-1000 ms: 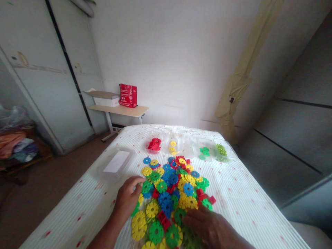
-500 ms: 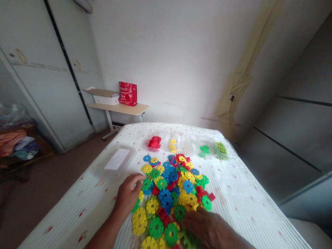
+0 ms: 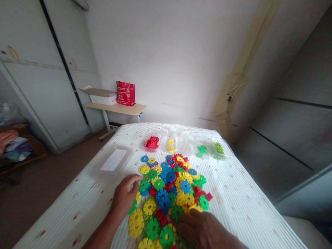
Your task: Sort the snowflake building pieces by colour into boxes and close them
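Note:
A heap of flat notched plastic discs in yellow, blue and green, mixed with small red connector pieces, spreads over the near half of the table. At the heap's left edge is my left hand, its fingers loosely curved, thumb and index apart, nothing visible between them. The nearest piece to it is a green disc. My right hand lies over the heap's near right side, fingers stretched leftward beside a dark green disc. Light green pieces show partly beneath it, and its fingertips are partly hidden.
Clear containers stand along the far side, holding red pieces, yellow discs, green pieces and light green pieces. A clear tray with a white card lies left. Behind, a side table bears a red bag.
The whole view has shifted slightly, so things appear a little further left. My right hand has slid slightly over the light green pieces, covering more of them. My left hand keeps its pose.

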Motion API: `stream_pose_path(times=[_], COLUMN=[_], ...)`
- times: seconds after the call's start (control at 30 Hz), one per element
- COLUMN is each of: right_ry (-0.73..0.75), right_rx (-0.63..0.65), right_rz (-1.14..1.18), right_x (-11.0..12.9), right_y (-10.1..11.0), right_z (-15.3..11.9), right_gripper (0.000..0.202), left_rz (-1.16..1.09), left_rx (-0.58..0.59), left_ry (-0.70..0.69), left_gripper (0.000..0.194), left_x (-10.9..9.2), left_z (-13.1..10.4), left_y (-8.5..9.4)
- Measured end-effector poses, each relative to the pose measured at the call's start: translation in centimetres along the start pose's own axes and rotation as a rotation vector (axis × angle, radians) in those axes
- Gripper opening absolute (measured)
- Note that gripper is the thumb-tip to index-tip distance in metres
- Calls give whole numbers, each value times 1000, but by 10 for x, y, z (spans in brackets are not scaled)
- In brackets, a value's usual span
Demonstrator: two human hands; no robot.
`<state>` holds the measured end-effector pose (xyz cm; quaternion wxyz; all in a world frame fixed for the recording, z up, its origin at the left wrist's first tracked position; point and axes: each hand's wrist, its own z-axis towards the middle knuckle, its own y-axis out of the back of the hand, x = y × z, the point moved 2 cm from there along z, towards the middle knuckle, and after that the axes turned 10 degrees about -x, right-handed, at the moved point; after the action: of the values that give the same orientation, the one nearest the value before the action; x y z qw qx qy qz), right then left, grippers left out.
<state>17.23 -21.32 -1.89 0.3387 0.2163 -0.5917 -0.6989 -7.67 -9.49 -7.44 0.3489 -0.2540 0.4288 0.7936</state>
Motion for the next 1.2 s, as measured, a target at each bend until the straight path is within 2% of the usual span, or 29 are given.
stream_pose_path(times=[0.13,0.27,0.43,0.5,0.6,0.73,0.77,0.83,0.9,0.97,1.03,1.2], right_ry=[3,-105,-208,-271,-502,-940,-1070,-1257,-1312,-1343,-1385,-1428], right_rx=[8,-10,-5,-55,-233,-484,-511,-457,-410,-360,-318,-327], right_rz=[32,117,203,296,378,292,219,53,-4,-41,-103,-300], right_x=[-2,-11,-16,-25,-66,-170,-197,-241,-268,-282,-285,-274], right_y=[9,22,24,29,50,86,92,102,106,107,109,119], right_z=[2,1,-1,-4,-14,-31,-34,-37,-34,-29,-25,-18], right_gripper=[23,21,22,27,42,41,41,41,37,33,32,37], left_rz=[2,13,26,33,40,45,50,62,71,78,82,73], left_rx=[-5,-7,0,4,1,7,8,12,15,16,17,20], left_ry=[-11,-25,-27,-21,-11,-6,-2,8,19,28,35,34], left_gripper=[27,27,27,28,29,30,30,31,32,32,32,32], left_x=[2,6,17,21,24,22,22,21,21,21,20,20], left_z=[1,2,1,1,1,2,2,3,4,4,4,3], left_y=[0,0,-4,-5,-6,-4,-4,-3,-2,-2,-1,-2])
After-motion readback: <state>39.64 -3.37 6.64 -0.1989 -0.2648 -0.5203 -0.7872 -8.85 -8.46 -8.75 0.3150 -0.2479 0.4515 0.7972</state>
